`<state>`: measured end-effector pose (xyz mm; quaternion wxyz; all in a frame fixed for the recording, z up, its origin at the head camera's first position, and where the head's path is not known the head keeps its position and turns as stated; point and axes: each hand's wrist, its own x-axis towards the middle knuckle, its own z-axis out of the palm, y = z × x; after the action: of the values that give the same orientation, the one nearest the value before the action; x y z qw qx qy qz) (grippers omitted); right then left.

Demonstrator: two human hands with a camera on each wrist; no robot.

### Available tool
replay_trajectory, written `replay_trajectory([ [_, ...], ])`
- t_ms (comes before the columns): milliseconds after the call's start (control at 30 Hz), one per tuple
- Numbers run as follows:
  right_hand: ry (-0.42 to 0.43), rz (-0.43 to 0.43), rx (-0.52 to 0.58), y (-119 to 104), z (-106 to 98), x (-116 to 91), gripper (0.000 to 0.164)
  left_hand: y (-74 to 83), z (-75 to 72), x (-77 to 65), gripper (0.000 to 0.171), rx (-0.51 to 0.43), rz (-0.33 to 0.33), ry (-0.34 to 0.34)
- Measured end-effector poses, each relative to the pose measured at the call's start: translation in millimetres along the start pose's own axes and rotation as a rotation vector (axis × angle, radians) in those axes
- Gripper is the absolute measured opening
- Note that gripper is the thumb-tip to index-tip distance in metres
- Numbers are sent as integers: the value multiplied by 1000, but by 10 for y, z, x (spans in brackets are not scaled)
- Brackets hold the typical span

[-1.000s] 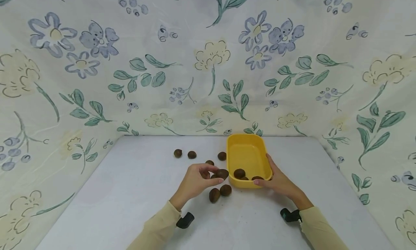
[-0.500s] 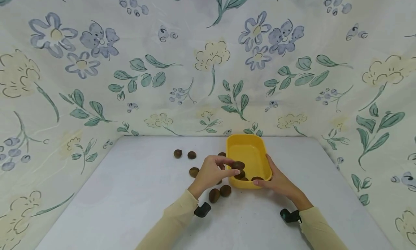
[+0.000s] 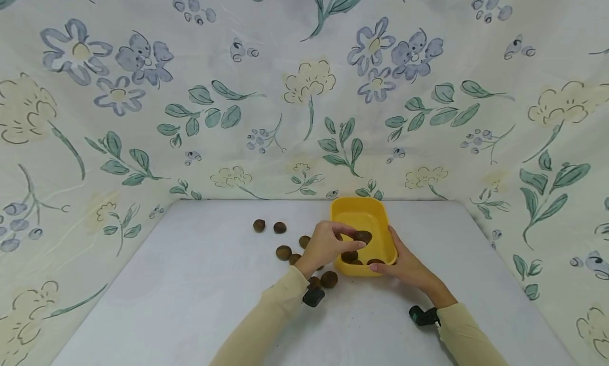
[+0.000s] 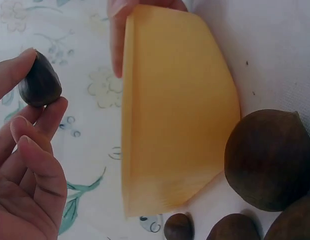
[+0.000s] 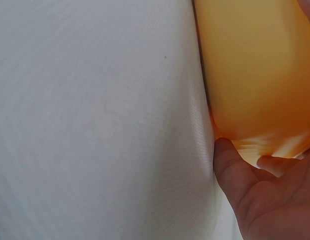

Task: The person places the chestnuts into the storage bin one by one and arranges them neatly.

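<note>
My left hand [image 3: 325,247] pinches a dark brown chestnut [image 3: 363,236] between thumb and fingertips, above the inside of a yellow plastic container [image 3: 360,219]. In the left wrist view that chestnut [image 4: 40,82] is held up apart from the container's outer wall [image 4: 175,115]. A few chestnuts [image 3: 349,256] lie inside at the container's near end. My right hand [image 3: 411,270] grips the container's near right corner, thumb by the front rim and fingers along the side. The right wrist view shows its fingers against the yellow wall [image 5: 260,65].
Several loose chestnuts [image 3: 283,253] lie on the white table [image 3: 200,286] left of the container, some partly hidden by my left arm. Two more, a chestnut [image 3: 259,226] and its neighbour [image 3: 279,227], sit farther back. A flowered cloth [image 3: 266,112] hangs behind the table.
My left hand has carried the chestnut rightward from the table, past the container's left rim to over its inside. The right hand and the container have stayed in place.
</note>
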<state>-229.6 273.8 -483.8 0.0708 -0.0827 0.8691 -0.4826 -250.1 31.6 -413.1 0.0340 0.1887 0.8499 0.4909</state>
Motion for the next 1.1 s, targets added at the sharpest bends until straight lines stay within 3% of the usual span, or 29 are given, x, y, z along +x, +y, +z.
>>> replay_trajectory([
  [467,-9,5,16,-11,4,-8,121,-31,235,192,35,82,33,-36],
  [1100,-39,25,7,-5,-46,-2,121,-105,508,336,29,272,-13,-57],
])
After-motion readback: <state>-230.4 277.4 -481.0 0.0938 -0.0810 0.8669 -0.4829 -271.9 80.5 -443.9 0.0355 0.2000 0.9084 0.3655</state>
